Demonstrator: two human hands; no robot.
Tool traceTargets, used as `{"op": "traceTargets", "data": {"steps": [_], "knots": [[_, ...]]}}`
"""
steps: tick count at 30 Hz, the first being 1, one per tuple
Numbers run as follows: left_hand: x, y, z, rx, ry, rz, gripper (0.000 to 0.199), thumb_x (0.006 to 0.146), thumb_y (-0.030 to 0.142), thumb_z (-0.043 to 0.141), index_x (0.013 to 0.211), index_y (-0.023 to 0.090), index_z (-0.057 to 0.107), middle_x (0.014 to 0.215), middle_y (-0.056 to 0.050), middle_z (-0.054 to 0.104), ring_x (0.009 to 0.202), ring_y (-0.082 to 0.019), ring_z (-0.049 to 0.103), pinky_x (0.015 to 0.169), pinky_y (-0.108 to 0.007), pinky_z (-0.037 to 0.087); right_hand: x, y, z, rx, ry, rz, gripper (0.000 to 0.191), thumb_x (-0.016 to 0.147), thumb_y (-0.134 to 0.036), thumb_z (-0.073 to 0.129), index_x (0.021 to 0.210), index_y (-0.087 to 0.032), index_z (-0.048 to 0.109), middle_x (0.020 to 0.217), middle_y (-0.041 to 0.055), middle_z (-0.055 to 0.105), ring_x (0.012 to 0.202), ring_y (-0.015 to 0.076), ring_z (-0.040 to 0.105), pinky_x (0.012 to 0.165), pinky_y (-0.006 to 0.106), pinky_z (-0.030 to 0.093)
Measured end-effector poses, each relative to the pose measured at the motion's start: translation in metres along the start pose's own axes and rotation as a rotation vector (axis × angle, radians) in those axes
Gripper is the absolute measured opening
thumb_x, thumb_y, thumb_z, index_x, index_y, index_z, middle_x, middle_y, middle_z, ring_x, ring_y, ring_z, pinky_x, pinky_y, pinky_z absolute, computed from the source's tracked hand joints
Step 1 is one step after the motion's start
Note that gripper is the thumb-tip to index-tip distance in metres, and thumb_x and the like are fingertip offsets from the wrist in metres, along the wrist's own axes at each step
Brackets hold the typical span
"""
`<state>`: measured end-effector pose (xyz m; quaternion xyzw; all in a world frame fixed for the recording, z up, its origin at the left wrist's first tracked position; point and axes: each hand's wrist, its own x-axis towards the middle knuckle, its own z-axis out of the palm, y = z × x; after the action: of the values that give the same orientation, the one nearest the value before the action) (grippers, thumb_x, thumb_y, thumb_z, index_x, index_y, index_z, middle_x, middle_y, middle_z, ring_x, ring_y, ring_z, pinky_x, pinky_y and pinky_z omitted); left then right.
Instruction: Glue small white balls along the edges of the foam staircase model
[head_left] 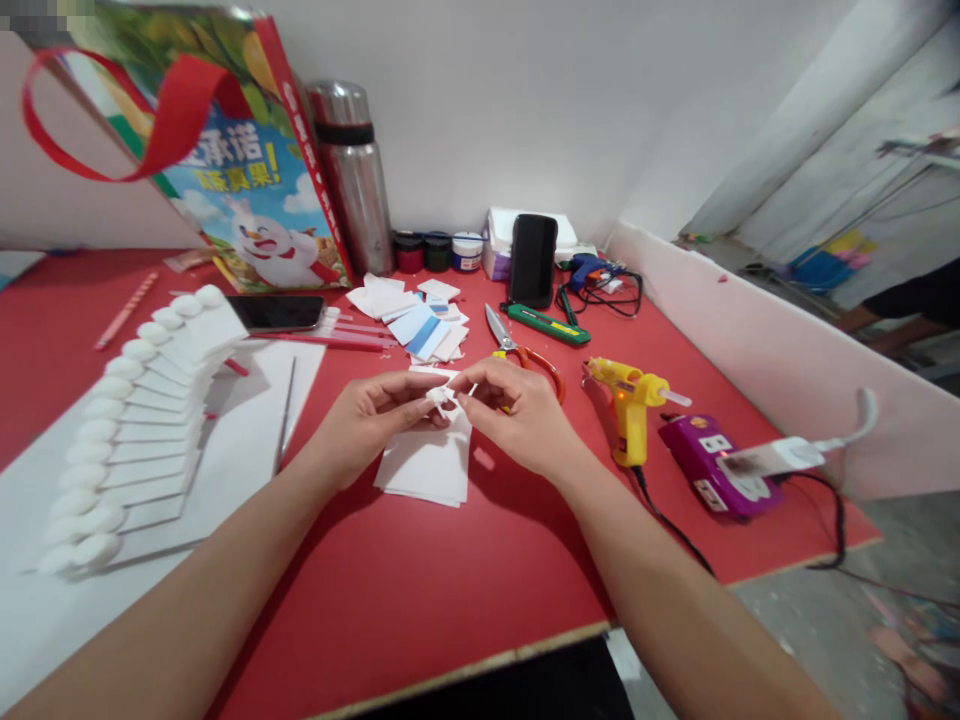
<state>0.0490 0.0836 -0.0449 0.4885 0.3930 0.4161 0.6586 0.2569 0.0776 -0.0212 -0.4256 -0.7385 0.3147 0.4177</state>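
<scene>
In the middle of the desk, my left hand pinches a small white piece between thumb and fingers. My right hand meets it from the other side, its thumb and fingertips closed on the same piece. Whether this is folded paper or cotton I cannot tell. Under both hands lie a few white paper sheets on the red tabletop. Just beyond the fingers is a loose heap of white and blue-striped card pieces. Scissors with orange handles lie behind my right hand, partly hidden by it.
On the left, a curved row of white cards topped with round white pads stands on white board. A yellow glue gun and purple power strip lie right. Behind are a steel flask, gift bag, green cutter and phone.
</scene>
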Motion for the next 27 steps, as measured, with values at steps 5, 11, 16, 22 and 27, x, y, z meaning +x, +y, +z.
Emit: {"op": "traceTargets", "data": {"steps": [5, 11, 16, 22, 27], "knots": [[0.001, 0.002, 0.004, -0.148, 0.004, -0.047, 0.033, 0.079, 0.028, 0.085, 0.109, 0.016, 0.08, 0.098, -0.009, 0.079, 0.081, -0.017, 0.075, 0.086, -0.033, 0.062, 0.0, 0.001, 0.003, -0.043, -0.002, -0.022, 0.011, 0.088, -0.016, 0.063, 0.091, -0.015, 0.073, 0.086, 0.0035, 0.07, 0.075, 0.0129, 0.06, 0.062, 0.024, 0.043], [0.001, 0.001, 0.003, -0.169, -0.033, -0.093, 0.024, 0.083, 0.03, 0.082, 0.1, 0.013, 0.078, 0.085, -0.007, 0.077, 0.077, -0.014, 0.073, 0.084, -0.029, 0.063, -0.003, 0.002, 0.005, -0.032, -0.021, 0.006, 0.015, 0.086, -0.015, 0.062, 0.095, -0.014, 0.074, 0.089, 0.0039, 0.069, 0.075, 0.0122, 0.06, 0.06, 0.022, 0.042], [0.001, -0.001, 0.003, -0.072, 0.009, -0.037, 0.023, 0.084, 0.034, 0.081, 0.097, 0.016, 0.075, 0.081, -0.003, 0.075, 0.071, -0.013, 0.073, 0.077, -0.027, 0.063, -0.003, 0.003, 0.005, -0.04, -0.05, 0.074, 0.014, 0.087, -0.018, 0.061, 0.093, -0.017, 0.074, 0.081, 0.0003, 0.068, 0.062, 0.01, 0.054, 0.056, 0.023, 0.039], [-0.001, 0.001, 0.002, 0.015, -0.027, 0.038, 0.018, 0.085, 0.033, 0.081, 0.092, 0.017, 0.074, 0.079, -0.001, 0.074, 0.066, -0.011, 0.072, 0.07, -0.022, 0.06, -0.001, 0.008, -0.013, -0.465, 0.241, 0.156, 0.01, 0.09, -0.018, 0.059, 0.087, -0.017, 0.068, 0.087, 0.0046, 0.071, 0.075, 0.0168, 0.063, 0.07, 0.029, 0.045], [-0.004, 0.004, 0.003, 0.004, -0.069, 0.011, 0.018, 0.084, 0.029, 0.082, 0.094, 0.017, 0.073, 0.078, -0.001, 0.074, 0.069, -0.012, 0.073, 0.07, -0.021, 0.059, 0.001, 0.007, -0.021, -0.956, 0.142, 0.376, 0.024, 0.091, -0.021, 0.06, 0.112, -0.008, 0.064, 0.113, 0.0207, 0.067, 0.105, 0.0343, 0.064, 0.085, 0.039, 0.045]]}}
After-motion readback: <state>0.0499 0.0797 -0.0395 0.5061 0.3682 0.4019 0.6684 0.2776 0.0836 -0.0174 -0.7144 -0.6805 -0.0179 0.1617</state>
